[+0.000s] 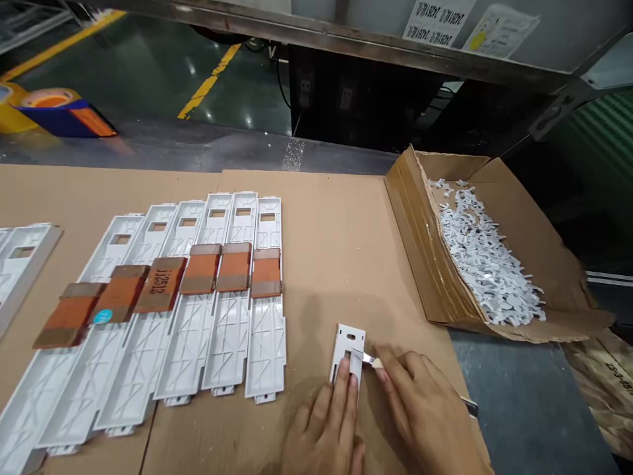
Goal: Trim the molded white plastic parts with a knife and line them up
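the left hand (324, 429) rests on a white plastic plate (349, 349), fingers spread flat; the right hand (415, 402) pinches a knife (368, 358) in narrow fingers, its blade touching the plate.

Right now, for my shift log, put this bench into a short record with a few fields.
Left hand: fingers resting on a white plastic plate
Right hand: holding a small knife, its blade at the plate
Beside them: a row of long white plastic panels with orange-brown strips across them
To the right: a cardboard box of small white plastic pieces
Underneath: a cardboard sheet
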